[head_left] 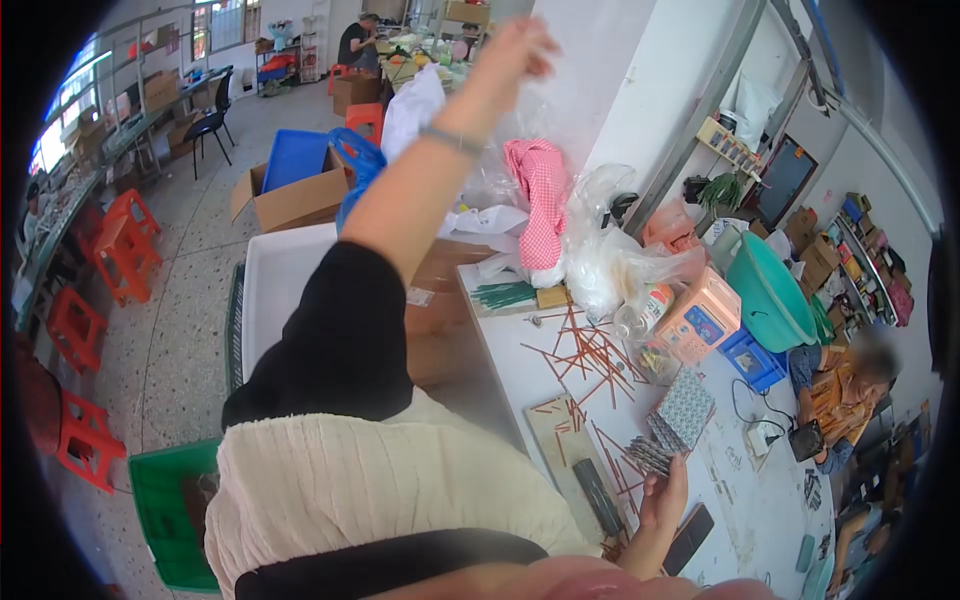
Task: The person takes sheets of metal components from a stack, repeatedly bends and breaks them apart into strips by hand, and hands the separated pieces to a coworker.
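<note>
My left hand [518, 55] is raised high at the top of the head view, somewhat blurred, with its fingers apart and nothing visible in them. A band circles that wrist. Near the table's edge, my right hand [664, 497] is closed around the lower end of a bundle of thin grey patterned sticks [650, 456]. Just beyond the bundle lies a grey-and-white patterned block [683, 408]. Thin reddish-brown sticks [590, 352] are scattered on the white table [715, 490]. A dark cylinder [597, 497] rests on a board [553, 437], and a dark phone-like slab [689, 538] lies beside my right hand.
A pink box [700, 315], clear plastic bags [600, 255], a green basin [770, 290] and a blue crate [752, 358] crowd the table's far side. A person [850, 390] sits at the right. Red stools [125, 247] and a green bin [172, 515] stand on the left.
</note>
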### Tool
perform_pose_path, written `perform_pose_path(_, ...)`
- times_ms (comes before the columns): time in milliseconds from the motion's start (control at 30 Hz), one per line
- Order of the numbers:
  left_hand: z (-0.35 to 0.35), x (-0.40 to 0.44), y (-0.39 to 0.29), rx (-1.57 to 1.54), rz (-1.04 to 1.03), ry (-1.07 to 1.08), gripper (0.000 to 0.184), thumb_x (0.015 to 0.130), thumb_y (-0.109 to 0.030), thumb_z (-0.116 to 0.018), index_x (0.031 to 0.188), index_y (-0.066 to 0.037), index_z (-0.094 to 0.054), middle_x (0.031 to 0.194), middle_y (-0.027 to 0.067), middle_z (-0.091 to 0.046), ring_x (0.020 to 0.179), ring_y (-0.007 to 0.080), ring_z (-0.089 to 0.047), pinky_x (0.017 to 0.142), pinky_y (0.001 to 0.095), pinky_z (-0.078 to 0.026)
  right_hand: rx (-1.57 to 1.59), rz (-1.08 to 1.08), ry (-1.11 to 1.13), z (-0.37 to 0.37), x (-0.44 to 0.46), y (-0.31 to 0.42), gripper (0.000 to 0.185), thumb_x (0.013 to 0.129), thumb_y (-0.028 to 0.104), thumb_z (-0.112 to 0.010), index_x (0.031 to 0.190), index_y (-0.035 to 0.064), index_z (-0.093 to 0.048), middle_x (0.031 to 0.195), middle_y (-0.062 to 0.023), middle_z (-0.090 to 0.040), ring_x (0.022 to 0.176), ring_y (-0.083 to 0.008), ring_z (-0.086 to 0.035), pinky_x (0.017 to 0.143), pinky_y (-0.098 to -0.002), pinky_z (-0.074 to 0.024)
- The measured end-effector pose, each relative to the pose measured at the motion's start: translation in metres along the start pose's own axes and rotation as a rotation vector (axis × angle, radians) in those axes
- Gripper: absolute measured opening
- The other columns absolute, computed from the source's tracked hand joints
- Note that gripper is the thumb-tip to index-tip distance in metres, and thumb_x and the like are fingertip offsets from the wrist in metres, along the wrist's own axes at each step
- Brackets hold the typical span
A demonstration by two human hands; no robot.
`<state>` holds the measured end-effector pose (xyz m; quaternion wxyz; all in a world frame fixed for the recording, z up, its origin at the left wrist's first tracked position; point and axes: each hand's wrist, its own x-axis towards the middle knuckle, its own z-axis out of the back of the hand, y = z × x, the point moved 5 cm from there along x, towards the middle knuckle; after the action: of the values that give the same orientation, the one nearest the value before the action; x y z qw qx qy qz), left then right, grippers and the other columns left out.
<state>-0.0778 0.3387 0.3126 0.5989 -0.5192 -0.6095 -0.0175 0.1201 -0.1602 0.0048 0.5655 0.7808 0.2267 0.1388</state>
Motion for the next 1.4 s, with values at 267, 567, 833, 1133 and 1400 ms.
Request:
perform_pose_path(267, -0.099, -0.357, 0.167, 0.48, 0.174, 0.884, 0.028, 0.083, -0.021, -0.063, 0.108, -0.007, -0.059, 0.103, 0.0099, -0.059, 0.098, 0.0229, -0.056, 0.08, 0.035, -0.046, -0.033, -0.059, 0.034, 0.0, 0.0, -0.009, 0.017, 0.092, 0.022, -0.054, 0.099, 0.0068, -0.052, 0.072, -0.0032, -0.057, 0.052, -0.009, -0.052, 0.042, -0.0193, -0.0389)
perform_pose_path(567, -0.105, -0.381, 0.151, 0.462, -0.066, 0.883, 0.019, 0.079, -0.019, -0.064, 0.093, -0.007, -0.063, 0.103, 0.0122, -0.06, 0.101, 0.0305, -0.054, 0.085, 0.041, -0.044, -0.14, -0.075, 0.007, 0.002, 0.001, -0.014, 0.014, 0.09, 0.018, -0.057, 0.1, 0.0078, -0.054, 0.079, -0.0031, -0.058, 0.057, -0.0107, -0.055, 0.044, -0.0214, -0.0444)
perform_pose_path(833, -0.115, -0.384, 0.147, 0.607, -0.055, 0.897, 0.022, 0.079, -0.014, -0.064, 0.098, -0.004, -0.064, 0.109, 0.0162, -0.06, 0.102, 0.0341, -0.055, 0.089, 0.0406, -0.042, -0.316, 0.146, -0.228, 0.026, -0.003, 0.052, 0.018, 0.084, 0.015, -0.066, 0.093, 0.0021, -0.058, 0.079, -0.0041, -0.056, 0.061, -0.0101, -0.052, 0.051, -0.0225, -0.0443)
perform_pose_path(1133, -0.124, -0.376, 0.141, 0.559, 0.039, 0.98, 0.021, 0.079, -0.012, -0.062, 0.099, -0.006, -0.063, 0.111, 0.0141, -0.058, 0.106, 0.0321, -0.053, 0.09, 0.0401, -0.039, -0.428, 0.306, -0.659, 0.116, -0.079, 0.1, 0.018, 0.087, 0.017, -0.062, 0.099, 0.004, -0.058, 0.08, -0.0031, -0.059, 0.06, -0.0093, -0.055, 0.049, -0.0218, -0.0456)
perform_pose_path(1400, -0.129, -0.377, 0.14, 0.556, 0.031, 1.031, 0.02, 0.081, -0.01, -0.06, 0.101, -0.006, -0.063, 0.114, 0.0141, -0.056, 0.108, 0.0324, -0.05, 0.095, 0.0412, -0.035, -0.476, 0.419, -0.948, 0.195, -0.095, 0.133, 0.026, 0.083, 0.02, -0.067, 0.097, -0.0005, -0.059, 0.079, -0.008, -0.061, 0.06, -0.0134, -0.058, 0.052, -0.0243, -0.0481)
